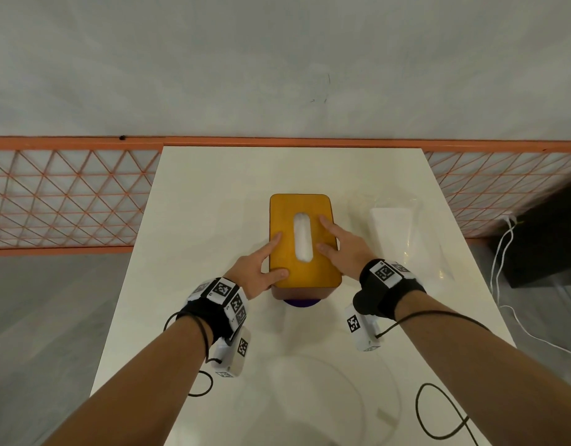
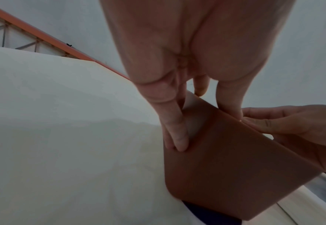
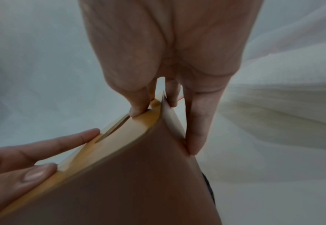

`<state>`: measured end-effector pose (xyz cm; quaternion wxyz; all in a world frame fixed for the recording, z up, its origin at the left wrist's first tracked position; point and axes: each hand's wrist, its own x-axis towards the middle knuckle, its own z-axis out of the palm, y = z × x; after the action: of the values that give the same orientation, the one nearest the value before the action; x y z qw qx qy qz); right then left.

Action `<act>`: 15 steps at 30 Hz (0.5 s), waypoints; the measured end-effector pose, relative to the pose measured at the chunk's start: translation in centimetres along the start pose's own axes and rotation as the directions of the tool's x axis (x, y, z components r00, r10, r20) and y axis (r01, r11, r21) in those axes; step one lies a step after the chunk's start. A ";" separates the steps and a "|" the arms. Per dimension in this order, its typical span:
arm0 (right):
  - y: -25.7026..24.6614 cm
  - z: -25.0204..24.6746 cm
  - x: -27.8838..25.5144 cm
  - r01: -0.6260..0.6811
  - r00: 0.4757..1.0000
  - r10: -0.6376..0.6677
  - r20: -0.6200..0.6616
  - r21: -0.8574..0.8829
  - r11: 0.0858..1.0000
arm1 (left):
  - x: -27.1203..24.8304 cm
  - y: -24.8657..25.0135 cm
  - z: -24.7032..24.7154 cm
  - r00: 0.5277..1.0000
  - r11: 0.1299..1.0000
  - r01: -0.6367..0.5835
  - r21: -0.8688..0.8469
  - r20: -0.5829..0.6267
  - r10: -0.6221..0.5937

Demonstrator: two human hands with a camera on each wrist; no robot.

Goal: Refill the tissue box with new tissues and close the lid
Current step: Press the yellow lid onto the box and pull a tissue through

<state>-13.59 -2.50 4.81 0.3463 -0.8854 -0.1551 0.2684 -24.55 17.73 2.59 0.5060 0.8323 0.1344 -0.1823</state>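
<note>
Tissue box [image 1: 305, 246] sits mid-table, long axis running toward the far edge, its near end a little back from the middle of the table [image 1: 213, 188]. Yellow lid [image 1: 319, 268] is on top; white tissue [image 1: 302, 236] shows through the oval slot.

Left hand [image 1: 261, 268] — thumb and forefinger lie flat on the lid's near-left part, other fingers run down the left wall; fingers straight, not curled round anything. Right hand [image 1: 342, 249] mirrors it: two fingertips flat on the lid right of the slot, remaining fingers against the right wall. Both press rather than grip.

Handling, as judged: box looks rigid and smooth-walled, light, likely to slide on the glossy table if pushed sideways. Best held by the long side walls, pressure straight down on the lid beside the slot, not on the soft tissue.

Hard to read — whether the lid is fully seated; the right wrist view shows a lid corner standing proud, but it is blurred. A dark purple thing [image 1: 301, 303] peeks from under the near end, unidentifiable. Clear plastic wrapper [image 1: 406, 233] lies toward the right edge, contents indistinct.
</note>
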 end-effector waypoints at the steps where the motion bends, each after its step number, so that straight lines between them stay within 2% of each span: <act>1: 0.0 0.0 -0.1 -0.001 1.000 0.001 0.001 -0.001 1.000 | 0.0 0.0 0.1 1.000 1.000 0.001 0.000 0.001 -0.001; 7: 0.2 0.2 -1.0 -0.018 1.000 0.018 -0.008 0.007 1.000 | -0.5 0.0 0.5 1.000 1.000 0.006 0.001 -0.010 -0.006; 15: -0.5 -0.1 -1.2 -0.062 0.996 0.064 0.063 -0.024 0.998 | -0.5 0.1 0.7 1.000 0.996 0.006 0.087 0.010 -0.007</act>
<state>-14.51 -2.74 5.61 0.3230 -0.8846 -0.1408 0.3054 -25.03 17.01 2.57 0.4691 0.8523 0.1266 -0.1938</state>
